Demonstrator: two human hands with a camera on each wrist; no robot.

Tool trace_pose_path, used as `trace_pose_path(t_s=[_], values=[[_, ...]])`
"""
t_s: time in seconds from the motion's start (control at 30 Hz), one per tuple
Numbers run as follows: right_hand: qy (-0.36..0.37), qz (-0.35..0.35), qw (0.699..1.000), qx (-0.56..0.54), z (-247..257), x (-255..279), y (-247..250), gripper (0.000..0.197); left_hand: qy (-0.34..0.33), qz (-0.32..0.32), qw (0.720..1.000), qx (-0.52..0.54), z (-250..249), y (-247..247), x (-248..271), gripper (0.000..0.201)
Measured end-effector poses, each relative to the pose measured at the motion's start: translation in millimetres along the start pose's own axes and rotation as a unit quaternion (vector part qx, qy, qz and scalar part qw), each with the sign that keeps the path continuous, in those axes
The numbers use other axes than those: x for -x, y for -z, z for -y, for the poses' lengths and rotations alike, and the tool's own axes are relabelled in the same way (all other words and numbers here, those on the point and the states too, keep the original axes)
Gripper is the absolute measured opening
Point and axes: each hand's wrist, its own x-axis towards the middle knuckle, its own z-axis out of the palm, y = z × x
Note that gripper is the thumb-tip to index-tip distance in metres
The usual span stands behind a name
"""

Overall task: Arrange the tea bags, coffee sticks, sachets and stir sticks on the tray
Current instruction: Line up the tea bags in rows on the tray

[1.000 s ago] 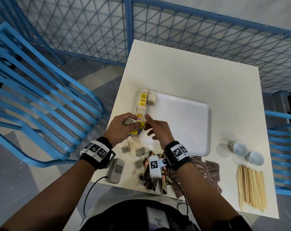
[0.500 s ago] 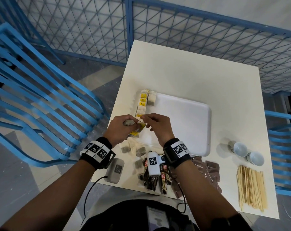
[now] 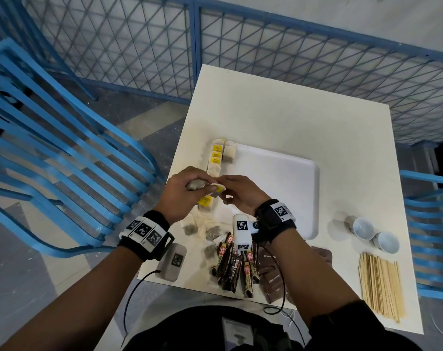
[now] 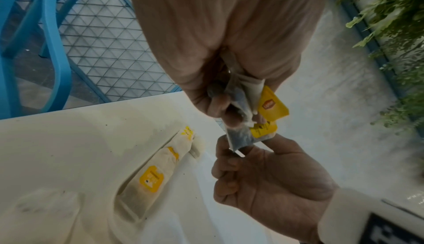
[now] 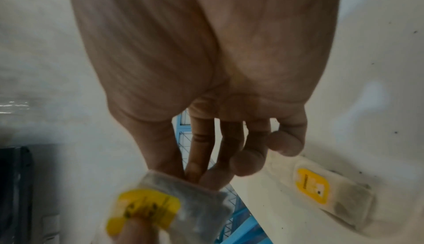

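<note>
Head view, tea bags (image 3: 216,158) lining tray (image 3: 278,178) edge, both hands' fingers (image 3: 226,179) pinching tea bag (image 3: 216,187)

I stand at a white square table (image 3: 291,117). Past its far edge runs a blue-framed mesh fence (image 3: 240,46), with a pale wall above it. A blue slatted chair (image 3: 63,160) sits off the table's left edge, another (image 3: 430,224) off the right. The floor (image 3: 12,262) is grey with lighter patches. Green foliage (image 4: 394,30) hangs beyond the fence.

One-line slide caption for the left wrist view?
Left hand grips tea bags; right hand pinches the lowest bag's corner.
</note>
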Motion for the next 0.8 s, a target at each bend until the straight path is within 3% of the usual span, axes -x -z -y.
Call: trace_pose_path(t_s=[0.13,0.33,0.4,0.5,0.63,0.8], values=[[-0.013,0.006,1.0,-0.02,-3,-2,-1,0.018,-0.016,-0.021,1.0,0.009,1,0,-2,0.012],[-0.013,-0.009,1.0,0.01,-11,3,-4,0.014,0.088,-0.023,0.992,0.083,0,-3,-3,0.013],[0.029,-0.096,0.992,0.079,-11,4,-6,0.013,0.117,-0.043,0.987,0.106,2,-4,-3,0.015],[0.159,-0.223,0.95,0.146,-8,7,-12,0.013,0.145,-0.06,0.98,0.124,1,-4,-4,0.015],[0.249,-0.206,0.917,0.233,-1,14,-24,0.008,0.155,-0.079,0.976,0.133,-7,-8,-5,0.02],[0.289,-0.212,0.895,0.266,1,8,-26,0.002,0.19,-0.066,0.969,0.142,-9,-9,-5,0.018]])
